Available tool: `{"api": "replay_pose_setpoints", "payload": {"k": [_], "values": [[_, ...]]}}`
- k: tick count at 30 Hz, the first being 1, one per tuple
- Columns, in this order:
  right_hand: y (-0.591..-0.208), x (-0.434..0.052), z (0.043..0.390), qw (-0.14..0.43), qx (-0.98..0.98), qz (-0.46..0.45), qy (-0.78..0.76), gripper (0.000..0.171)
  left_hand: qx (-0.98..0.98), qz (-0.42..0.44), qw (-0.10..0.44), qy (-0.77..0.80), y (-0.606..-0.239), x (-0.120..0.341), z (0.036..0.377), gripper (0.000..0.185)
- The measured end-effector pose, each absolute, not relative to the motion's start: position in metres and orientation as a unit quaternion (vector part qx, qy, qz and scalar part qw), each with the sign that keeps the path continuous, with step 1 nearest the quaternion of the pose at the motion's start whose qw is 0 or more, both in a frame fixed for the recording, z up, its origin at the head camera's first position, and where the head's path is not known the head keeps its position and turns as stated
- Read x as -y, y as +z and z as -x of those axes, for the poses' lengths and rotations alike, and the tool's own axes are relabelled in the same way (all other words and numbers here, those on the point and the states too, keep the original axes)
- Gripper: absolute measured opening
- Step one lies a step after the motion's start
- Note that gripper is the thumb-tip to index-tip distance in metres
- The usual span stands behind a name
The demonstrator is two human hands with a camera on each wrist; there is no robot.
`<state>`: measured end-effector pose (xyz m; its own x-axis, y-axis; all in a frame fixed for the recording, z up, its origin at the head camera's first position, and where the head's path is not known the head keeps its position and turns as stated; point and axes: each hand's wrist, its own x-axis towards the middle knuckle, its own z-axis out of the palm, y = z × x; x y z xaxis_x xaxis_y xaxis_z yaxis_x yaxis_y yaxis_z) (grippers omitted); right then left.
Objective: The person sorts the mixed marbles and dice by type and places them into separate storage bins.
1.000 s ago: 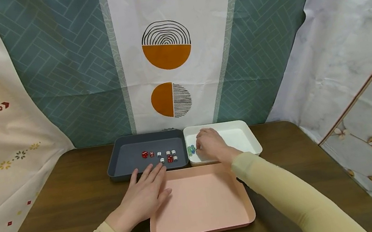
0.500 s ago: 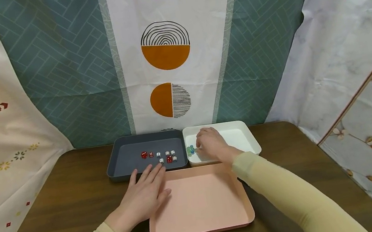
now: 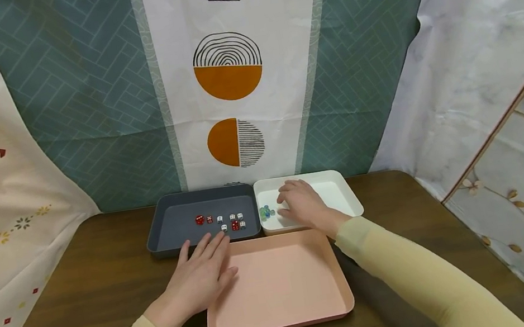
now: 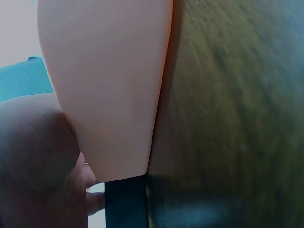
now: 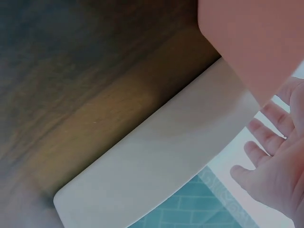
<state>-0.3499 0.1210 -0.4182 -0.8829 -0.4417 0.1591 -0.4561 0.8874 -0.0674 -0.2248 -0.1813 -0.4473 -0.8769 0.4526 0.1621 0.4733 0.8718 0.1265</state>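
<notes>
My right hand point(image 3: 302, 202) is over the white tray point(image 3: 356, 207), its fingers loosely bent and spread with nothing between them. Just left of its fingertips, several small translucent blue and green marbles point(image 3: 266, 212) lie in the tray's left end. My left hand point(image 3: 196, 278) stretches over the left back corner of the pink tray point(image 3: 280, 285), fingers straight, tips by the front edge of the dark grey tray point(image 3: 175, 227). Red dice point(image 3: 200, 219) and white dice point(image 3: 220, 219) lie in that grey tray. The right wrist view shows the right hand's fingers point(image 5: 266, 137) apart.
The grey and white trays stand side by side at the back of the brown wooden table point(image 3: 96, 278), with the pink tray in front. A patterned cloth point(image 3: 229, 78) hangs behind them. More cloth covers both sides.
The fingers of my right hand have spread and drawn a little rightward from the marbles. The left hand has stayed in place. The head view has shifted slightly.
</notes>
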Motion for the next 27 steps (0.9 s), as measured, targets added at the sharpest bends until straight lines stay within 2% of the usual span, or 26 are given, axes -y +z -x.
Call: {"api": "replay_pose_setpoints", "payload": {"k": [27], "values": [[-0.418,-0.116,0.308,0.127,0.944,-0.293,0.079,0.048,0.968,0.234,0.047,-0.082,-0.452,0.199,0.228,0.072]]}}
